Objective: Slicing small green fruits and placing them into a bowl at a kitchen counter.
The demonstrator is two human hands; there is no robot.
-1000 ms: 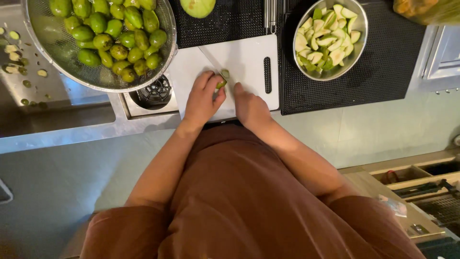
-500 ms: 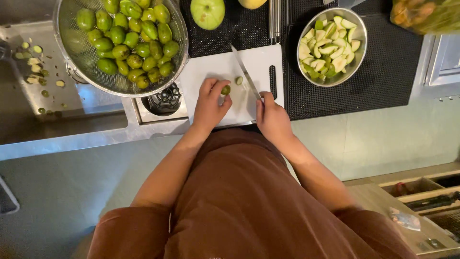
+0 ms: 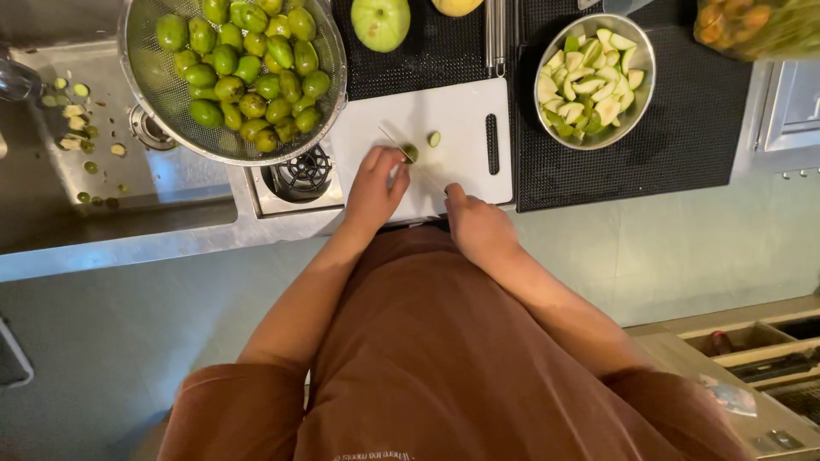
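Mid-cut now: left hand [image 3: 373,183] pinching a small green fruit [image 3: 411,152] on the white cutting board [image 3: 461,119], right hand [image 3: 478,224] closed around the knife [image 3: 401,149], steady downward slice needed next.

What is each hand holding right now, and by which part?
Left hand pins a small green fruit on the white cutting board with its fingertips. Right hand holds a knife by its handle.

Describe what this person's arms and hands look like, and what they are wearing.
Both arms are bare from the short sleeves down, slim, narrowing to the wrists. The left hand and right hand wear no gloves, and no rings, watch or bracelets show. The fingers are bare too. The short-sleeved top is a plain rust brown, loose, with a small line of pale print near its lower edge.
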